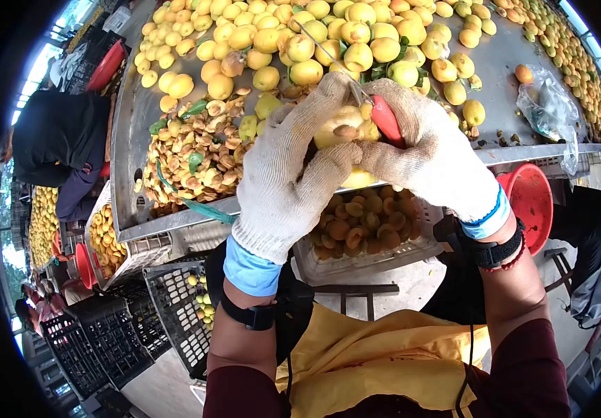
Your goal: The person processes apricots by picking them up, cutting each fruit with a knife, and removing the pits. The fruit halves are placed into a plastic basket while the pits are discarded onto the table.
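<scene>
My left hand (290,160), in a white knit glove, is closed around a yellow apricot (328,132) that is split apart, with its brown pit (346,131) showing. My right hand (426,143), gloved alike, grips a small knife by its red handle (387,120). The thin knife blade points up and left, away from me. Both thumbs meet at the near side of the fruit, so the right fingers also touch it. Below the hands, a crate (377,259) holds many apricot halves (360,223).
Whole apricots (266,38) cover the back of a metal table (133,167). Left of my hands lies a heap of brown pits (196,153). A plastic bag (548,104) lies at right, above a red bucket (529,205). Black crates (98,331) and another person (64,136) are at left.
</scene>
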The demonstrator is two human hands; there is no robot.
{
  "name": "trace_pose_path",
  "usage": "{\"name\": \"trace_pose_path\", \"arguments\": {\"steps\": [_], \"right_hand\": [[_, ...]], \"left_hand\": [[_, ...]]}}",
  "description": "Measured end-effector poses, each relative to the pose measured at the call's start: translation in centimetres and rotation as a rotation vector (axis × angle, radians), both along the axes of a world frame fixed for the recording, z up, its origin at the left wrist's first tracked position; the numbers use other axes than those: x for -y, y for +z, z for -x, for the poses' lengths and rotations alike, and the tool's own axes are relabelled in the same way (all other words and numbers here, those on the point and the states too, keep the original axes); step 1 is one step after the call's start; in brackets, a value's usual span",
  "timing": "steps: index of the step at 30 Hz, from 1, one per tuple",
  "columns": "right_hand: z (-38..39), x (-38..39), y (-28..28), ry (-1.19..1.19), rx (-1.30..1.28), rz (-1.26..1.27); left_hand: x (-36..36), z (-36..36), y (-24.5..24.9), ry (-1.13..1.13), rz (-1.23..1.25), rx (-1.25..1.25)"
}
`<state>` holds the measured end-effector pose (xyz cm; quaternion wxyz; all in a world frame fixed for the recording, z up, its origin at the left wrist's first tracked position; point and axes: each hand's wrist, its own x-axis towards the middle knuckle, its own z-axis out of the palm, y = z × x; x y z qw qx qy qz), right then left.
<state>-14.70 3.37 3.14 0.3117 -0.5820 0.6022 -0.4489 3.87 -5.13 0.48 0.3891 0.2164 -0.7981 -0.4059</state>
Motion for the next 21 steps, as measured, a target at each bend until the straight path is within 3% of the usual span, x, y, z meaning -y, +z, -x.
{"name": "trace_pose_path", "arguments": {"steps": [2,5,7,12,21], "right_hand": [[0.0,-0.1,-0.1,-0.004,-0.056,0.035],[-0.1,-0.2,0.0,0.050,0.066,-0.008],[0.0,-0.3,1.0,0.174,0.074,-0.027],[-0.1,-0.9,0.7,0.122,-0.122,-0.038],[-0.5,-1.5,0.0,0.052,0.069,0.006]], "left_hand": [[0.0,0.1,0.0,0.023,0.038,-0.026],[-0.3,-0.3,0.1,-0.054,-0.016,-0.015],[-0.7,-0.3,0.1,-0.093,-0.122,-0.087],[-1.3,-0.6,0.5,-0.112,-0.331,-0.038],[-2.7,1.4,-0.4,-0.050,-0.686,-0.292]]}}
